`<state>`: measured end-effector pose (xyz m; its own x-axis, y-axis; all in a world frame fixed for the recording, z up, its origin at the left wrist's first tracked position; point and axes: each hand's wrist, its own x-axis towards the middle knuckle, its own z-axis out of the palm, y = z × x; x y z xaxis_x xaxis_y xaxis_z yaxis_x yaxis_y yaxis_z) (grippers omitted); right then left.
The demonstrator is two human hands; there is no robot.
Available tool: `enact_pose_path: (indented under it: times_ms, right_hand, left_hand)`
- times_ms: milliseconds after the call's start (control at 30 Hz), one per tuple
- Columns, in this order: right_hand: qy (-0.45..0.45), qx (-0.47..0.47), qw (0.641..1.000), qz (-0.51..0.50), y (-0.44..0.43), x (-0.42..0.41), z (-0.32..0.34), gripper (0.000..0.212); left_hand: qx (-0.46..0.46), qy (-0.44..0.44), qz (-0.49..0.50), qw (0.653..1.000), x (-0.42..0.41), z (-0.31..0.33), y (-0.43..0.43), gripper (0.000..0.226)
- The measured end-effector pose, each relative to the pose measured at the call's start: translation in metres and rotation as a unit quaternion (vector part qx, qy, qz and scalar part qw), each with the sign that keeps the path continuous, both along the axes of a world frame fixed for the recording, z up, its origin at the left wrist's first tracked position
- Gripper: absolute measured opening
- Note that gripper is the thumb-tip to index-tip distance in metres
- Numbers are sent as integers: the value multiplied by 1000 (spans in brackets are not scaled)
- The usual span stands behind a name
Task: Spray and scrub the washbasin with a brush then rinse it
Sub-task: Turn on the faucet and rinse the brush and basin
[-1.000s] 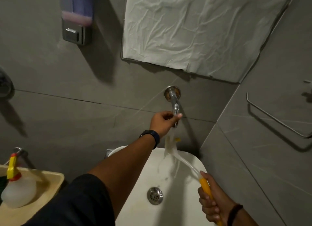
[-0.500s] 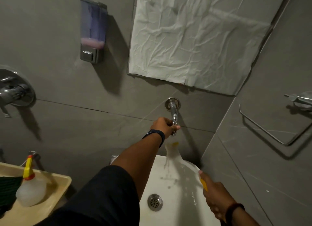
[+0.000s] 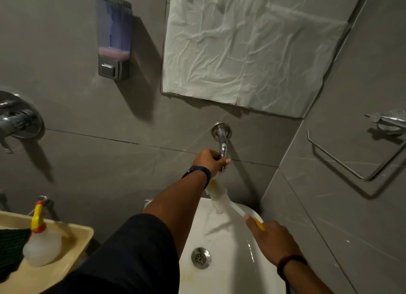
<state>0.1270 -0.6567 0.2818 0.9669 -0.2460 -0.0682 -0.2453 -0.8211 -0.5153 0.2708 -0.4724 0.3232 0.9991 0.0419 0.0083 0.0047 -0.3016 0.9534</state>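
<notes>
Left hand: the left hand [image 3: 209, 159], a dark band on its wrist, reaches up to the chrome wall-mounted tap [image 3: 222, 143]; its fingers are clenched around the lower end of the spout, thumb pointing toward 3 o'clock.

Right hand: the right hand [image 3: 271, 238], with a dark cord bracelet at the wrist, is closed around the yellow handle of the white-bristled scrubbing brush [image 3: 222, 200], forefinger laid along the shaft.

Brush: its shaft runs from the right hand toward 10 o'clock; the bristle head lies directly under the tap outlet, just below the left wrist, above the far rim of the basin. Whether water is running over it cannot be told for certain.

Washbasin: the white ceramic washbasin [image 3: 222, 278] occupies the lower centre, set into the corner of the grey tiled walls; its round metal drain [image 3: 200, 258] lies at 6 o'clock from the brush head. The bowl surface looks wet and glossy near the right hand.

Spray bottle: the translucent plastic spray bottle with a yellow and red nozzle [image 3: 41, 243] stands upright on a cream plastic tray [image 3: 72, 249] at 9 o'clock from the basin, well apart from both hands, beside a dark mesh cloth [image 3: 11, 249].

Wall fittings: a soap dispenser holding pink liquid [image 3: 113, 35] hangs at 11 o'clock from the tap; a mirror covered by crumpled white paper [image 3: 252, 45] hangs at 12 o'clock; a chrome wire towel holder [image 3: 342, 164] is fixed at 3 o'clock.
</notes>
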Motion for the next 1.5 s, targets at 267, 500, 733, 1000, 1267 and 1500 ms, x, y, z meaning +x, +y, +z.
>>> enact_pose_path:
  times_ms: [267,500,733,1000,1267,1500]
  right_hand:
    - [45,112,992,-42,7,18,8,64]
    - [277,423,860,-68,-8,18,8,67]
    - [232,370,897,-63,-1,14,10,68]
    - [15,-3,1000,10,1,2,6,68]
    - [-107,-151,983,8,-20,4,18,72]
    - [-111,-196,974,-3,-39,4,22,74]
  left_hand:
    - [3,-2,5,1000,3,-3,0,30]
    - [0,-1,3,1000,3,-4,0,29]
    - [1,-5,2,1000,3,-4,0,32]
    - [172,-52,156,971,-8,0,-22,37]
    - [319,-210,64,922,-2,-6,-19,76]
    - [395,-246,-10,885,-1,-12,-5,67]
